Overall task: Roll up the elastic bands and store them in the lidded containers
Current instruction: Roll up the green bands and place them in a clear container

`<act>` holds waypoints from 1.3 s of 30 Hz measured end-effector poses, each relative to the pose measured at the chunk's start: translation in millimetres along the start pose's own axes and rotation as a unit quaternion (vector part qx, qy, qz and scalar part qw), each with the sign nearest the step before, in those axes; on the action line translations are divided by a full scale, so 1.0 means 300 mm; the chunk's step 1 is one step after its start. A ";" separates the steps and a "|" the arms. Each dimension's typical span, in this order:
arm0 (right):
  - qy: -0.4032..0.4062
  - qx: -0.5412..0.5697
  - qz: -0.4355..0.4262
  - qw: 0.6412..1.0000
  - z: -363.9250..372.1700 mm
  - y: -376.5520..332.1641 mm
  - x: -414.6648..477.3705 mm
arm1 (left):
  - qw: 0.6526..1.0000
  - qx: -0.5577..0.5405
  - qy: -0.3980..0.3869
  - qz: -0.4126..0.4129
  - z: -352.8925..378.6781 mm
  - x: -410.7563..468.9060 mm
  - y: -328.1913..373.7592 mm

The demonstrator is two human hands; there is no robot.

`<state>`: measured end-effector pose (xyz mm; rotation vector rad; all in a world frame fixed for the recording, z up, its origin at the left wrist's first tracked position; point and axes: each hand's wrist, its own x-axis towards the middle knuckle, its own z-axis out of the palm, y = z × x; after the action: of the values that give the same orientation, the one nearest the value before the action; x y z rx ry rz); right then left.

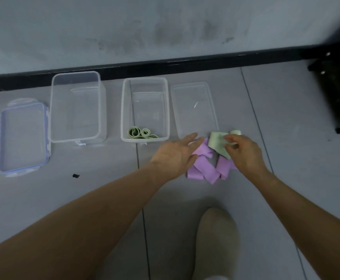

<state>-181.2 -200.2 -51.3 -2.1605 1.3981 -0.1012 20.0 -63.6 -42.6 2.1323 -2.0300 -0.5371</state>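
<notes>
Head view, near to far. A socked foot (215,239) rests on the floor (104,188). Beyond it the left hand (175,156) is spread flat, fingers straight, over the edge of the crumpled purple band (203,170); whether it touches cannot be told. The right hand (243,152) pinches the green band (217,144), whose far end looks partly rolled and whose tail lies over the purple band. Just behind lies a clear lid (193,110). To its left the small box (124,118) holds two green rolls (140,133) at its near wall. Further left stand the large box (102,110) and a blue-rimmed lid (23,136).

Likely faults: the one-handed pinch lets the elastic spring open, and the trailing tail drags the purple band. The stored rolls look slack, so they may uncoil and crowd the box.
</notes>
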 end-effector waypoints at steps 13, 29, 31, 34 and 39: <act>-0.038 -0.111 -0.017 0.993 0.038 0.093 0.007 | 0.997 -0.043 -0.050 -0.032 0.088 0.167 0.210; -0.046 0.039 0.026 0.998 0.018 0.066 0.048 | 0.995 -0.016 -0.092 -0.034 0.134 0.216 0.174; -0.061 0.102 0.040 0.992 -0.005 0.032 0.053 | 0.995 -0.051 -0.070 -0.056 0.118 0.213 0.161; -0.104 0.246 0.058 0.962 -0.045 -0.033 0.050 | 0.991 -0.114 -0.018 -0.073 0.060 0.189 0.143; -0.122 0.356 0.047 0.926 -0.097 -0.185 0.036 | 0.981 -0.153 0.071 -0.100 -0.067 0.110 0.097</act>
<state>-141.0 -204.6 -2.2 -1.4460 1.0918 -0.2523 0.7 -101.2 -19.0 2.1282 -1.5540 -0.6551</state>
